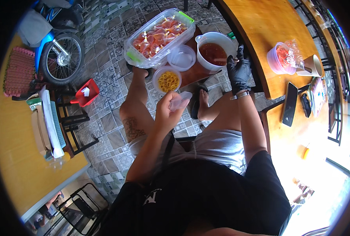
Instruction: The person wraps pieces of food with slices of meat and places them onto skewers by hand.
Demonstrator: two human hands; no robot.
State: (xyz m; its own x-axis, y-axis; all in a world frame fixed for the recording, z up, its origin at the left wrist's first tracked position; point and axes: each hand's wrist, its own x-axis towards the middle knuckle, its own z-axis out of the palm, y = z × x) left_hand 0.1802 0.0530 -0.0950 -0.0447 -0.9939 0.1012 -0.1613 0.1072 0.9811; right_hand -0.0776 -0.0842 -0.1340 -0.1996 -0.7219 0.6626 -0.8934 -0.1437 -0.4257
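My bare left hand [168,110] holds a small clear plastic bag [181,99] above my knees. Just beyond it stands a round tub of yellow rubber bands [168,81]. My right hand [239,73], in a black glove, is at the near right rim of a white plastic pitcher [203,60] of red-brown sauce [212,54]. A small pale piece shows between its thumb and fingers; whether it grips this is unclear. Left of the pitcher are an empty-looking clear round tub [181,57] and a bag-lined plastic box [175,48] full of tied bags of red sauce [160,38].
A wooden table [251,20] at right bears a tub of red food [278,57], a beige cup [314,66] and a phone [289,104]. A red dustpan [88,92] lies on the tiled floor at left, near a motorbike wheel [62,59]. The tubs stand on a low brown stool [191,75].
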